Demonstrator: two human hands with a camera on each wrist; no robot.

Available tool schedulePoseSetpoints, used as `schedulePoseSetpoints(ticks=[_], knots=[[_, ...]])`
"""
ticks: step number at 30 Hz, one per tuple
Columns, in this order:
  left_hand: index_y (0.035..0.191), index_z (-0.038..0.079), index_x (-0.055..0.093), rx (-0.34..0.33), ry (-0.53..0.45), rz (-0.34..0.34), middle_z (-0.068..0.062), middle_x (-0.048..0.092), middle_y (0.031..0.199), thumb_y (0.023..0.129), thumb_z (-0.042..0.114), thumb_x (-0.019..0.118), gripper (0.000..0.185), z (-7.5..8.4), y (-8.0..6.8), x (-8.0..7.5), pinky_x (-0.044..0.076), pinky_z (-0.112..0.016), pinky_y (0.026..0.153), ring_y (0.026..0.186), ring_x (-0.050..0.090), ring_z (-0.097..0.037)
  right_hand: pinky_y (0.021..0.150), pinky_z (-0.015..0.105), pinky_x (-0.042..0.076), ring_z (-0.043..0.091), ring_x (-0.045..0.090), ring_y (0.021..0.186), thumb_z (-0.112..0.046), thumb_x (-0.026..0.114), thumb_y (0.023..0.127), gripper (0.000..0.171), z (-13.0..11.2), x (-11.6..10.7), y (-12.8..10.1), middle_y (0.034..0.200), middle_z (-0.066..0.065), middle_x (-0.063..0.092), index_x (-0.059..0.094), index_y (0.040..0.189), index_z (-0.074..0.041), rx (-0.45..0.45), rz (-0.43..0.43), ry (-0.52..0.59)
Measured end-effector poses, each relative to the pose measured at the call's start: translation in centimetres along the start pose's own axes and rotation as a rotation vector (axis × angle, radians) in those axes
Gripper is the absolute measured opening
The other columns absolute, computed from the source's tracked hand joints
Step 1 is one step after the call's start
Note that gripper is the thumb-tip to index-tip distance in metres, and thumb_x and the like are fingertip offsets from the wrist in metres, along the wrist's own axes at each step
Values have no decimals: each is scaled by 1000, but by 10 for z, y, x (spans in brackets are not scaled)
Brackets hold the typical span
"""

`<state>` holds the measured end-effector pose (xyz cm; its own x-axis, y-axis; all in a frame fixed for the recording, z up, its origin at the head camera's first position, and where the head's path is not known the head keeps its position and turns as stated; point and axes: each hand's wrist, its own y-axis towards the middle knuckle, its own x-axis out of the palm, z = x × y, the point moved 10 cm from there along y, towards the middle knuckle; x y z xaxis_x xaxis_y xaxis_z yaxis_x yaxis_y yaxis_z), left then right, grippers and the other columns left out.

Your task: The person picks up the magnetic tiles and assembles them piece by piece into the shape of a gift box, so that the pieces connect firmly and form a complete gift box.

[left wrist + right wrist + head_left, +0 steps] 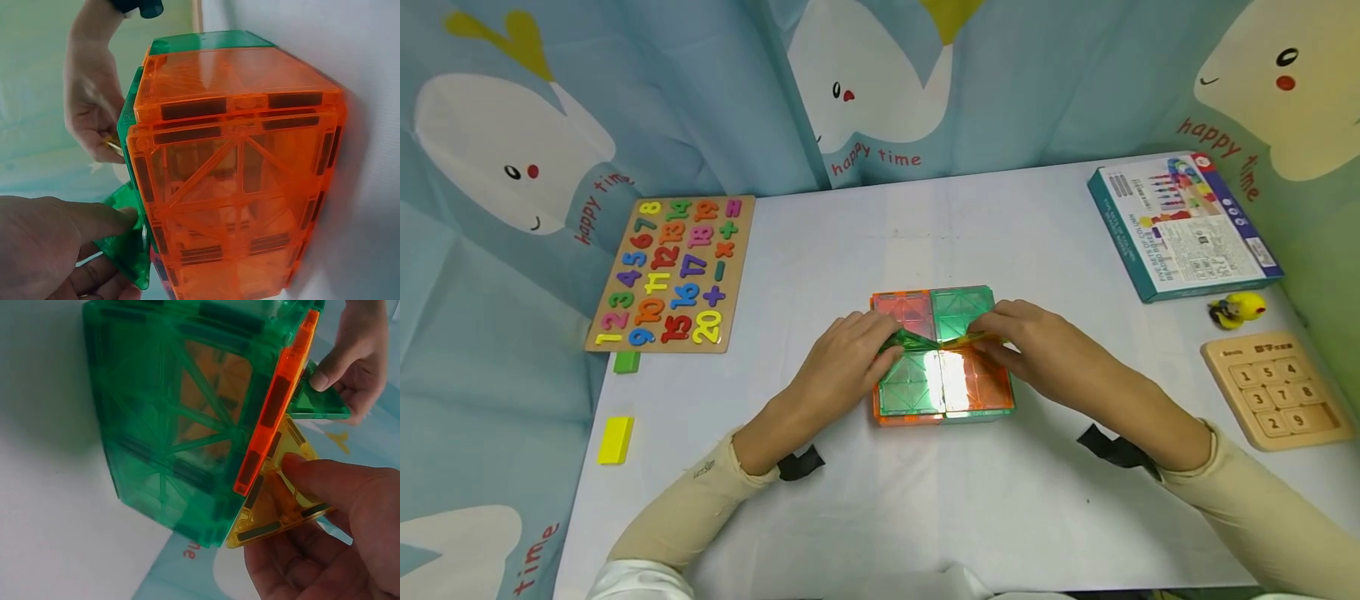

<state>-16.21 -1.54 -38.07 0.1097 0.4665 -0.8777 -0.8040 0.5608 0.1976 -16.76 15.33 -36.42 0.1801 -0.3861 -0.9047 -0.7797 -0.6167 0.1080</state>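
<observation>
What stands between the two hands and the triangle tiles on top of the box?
Nothing visible. The left hand already pinches the green triangle, and the right hand pinches the yellow triangle, both on the tile box.

Both forearms are covered by close-fitting beige sleeves that end at the wrists, the left sleeve point(696, 500) being marked with small dark lettering near its cuff. A black strap is worn at each wrist, the left strap point(800, 463) and the right strap point(1116, 451) both showing loose dark ends. White cloth is seen at the near left, below the left sleeve.
</observation>
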Motion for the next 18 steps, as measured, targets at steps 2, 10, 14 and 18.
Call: schedulePoseSetpoints(ticks=[2, 10, 14, 18], knots=[[115, 10, 66, 14, 11, 5, 0, 68, 109, 104, 18, 68, 14, 1, 0, -1, 48, -32, 80, 93, 58, -20, 78, 36, 60, 17, 66, 93, 3, 82, 88, 26, 0, 1, 0, 102, 0, 71, 76, 109, -11, 0, -7, 2], [109, 12, 67, 42, 15, -3, 1, 64, 105, 102, 13, 70, 8, 2, -2, 0, 47, -31, 79, 91, 55, -19, 78, 33, 60, 15, 65, 94, 0, 84, 88, 24, -2, 3, 2, 103, -2, 69, 77, 107, -12, -23, -37, 20], [106, 11, 67, 29, 35, 17, 0, 62, 102, 102, 15, 70, 7, 0, -2, -1, 47, -32, 78, 89, 54, -20, 77, 33, 59, 13, 63, 92, -3, 82, 91, 20, -1, 5, 4, 102, -3, 69, 76, 106, -13, -9, -44, 29], [107, 10, 66, 22, 41, 19, -1, 63, 103, 102, 16, 71, 8, -1, -2, 0, 48, -32, 79, 90, 54, -20, 78, 34, 59, 14, 63, 92, -2, 81, 92, 19, 0, 7, 6, 102, -3, 69, 76, 105, -14, 3, -54, 34]])
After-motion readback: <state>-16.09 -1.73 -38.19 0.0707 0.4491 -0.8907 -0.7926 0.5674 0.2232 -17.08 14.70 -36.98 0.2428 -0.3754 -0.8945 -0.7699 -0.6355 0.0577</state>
